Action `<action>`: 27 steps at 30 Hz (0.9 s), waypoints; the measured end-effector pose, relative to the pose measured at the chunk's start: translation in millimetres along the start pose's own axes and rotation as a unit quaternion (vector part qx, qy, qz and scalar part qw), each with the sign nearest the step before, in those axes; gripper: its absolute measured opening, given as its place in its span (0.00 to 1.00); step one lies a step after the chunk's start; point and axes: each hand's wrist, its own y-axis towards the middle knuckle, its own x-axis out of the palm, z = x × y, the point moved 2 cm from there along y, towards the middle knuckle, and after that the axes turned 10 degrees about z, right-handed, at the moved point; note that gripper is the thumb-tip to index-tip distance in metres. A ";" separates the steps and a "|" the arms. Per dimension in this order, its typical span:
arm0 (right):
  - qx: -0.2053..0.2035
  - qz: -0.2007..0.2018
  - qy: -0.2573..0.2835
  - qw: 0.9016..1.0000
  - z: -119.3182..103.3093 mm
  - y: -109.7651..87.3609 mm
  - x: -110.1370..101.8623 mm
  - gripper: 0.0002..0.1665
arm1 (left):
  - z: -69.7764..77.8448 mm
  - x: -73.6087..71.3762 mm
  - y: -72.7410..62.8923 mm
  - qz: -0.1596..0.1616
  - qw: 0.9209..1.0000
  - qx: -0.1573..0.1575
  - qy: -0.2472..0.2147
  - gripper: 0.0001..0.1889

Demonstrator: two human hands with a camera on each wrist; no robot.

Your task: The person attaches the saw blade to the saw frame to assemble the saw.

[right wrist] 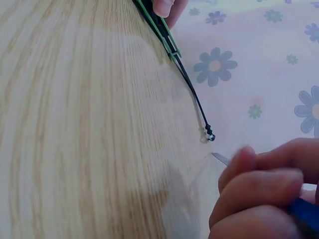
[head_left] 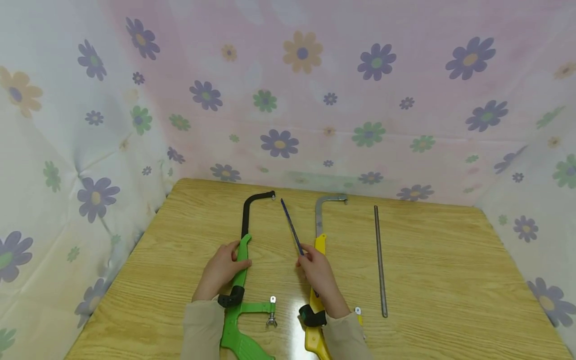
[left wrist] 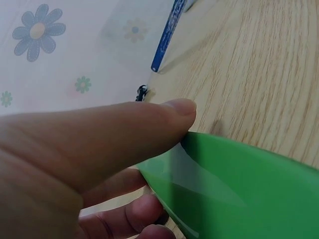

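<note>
Have room between one rod and right table edge. Count two saws; grip green saw, left hand; pinch one blade, right hand.

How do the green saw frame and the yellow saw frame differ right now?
The green saw frame has a black front arm; the yellow saw frame has a grey one. The left hand grips the green frame, while the right hand, pinching a blue blade, is over the yellow frame and partly hides it. Both lie on the table, front arms hooking rightward in the head view.
</note>
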 end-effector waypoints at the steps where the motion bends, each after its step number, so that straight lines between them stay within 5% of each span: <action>1: 0.006 0.006 0.002 1.000 0.5 0.2 -0.1 0.22 | 0.0 0.0 -0.1 0.000 1.000 0.000 0.001 0.37; 8: 0.048 0.036 0.006 0.998 1.4 0.8 -1.9 0.23 | -0.3 -0.4 -1.5 0.001 1.000 0.000 0.004 0.37; 27: 0.090 -0.017 0.162 0.983 3.9 1.3 -4.7 0.22 | 3.2 -0.8 -1.4 -0.001 1.000 -0.001 0.002 0.37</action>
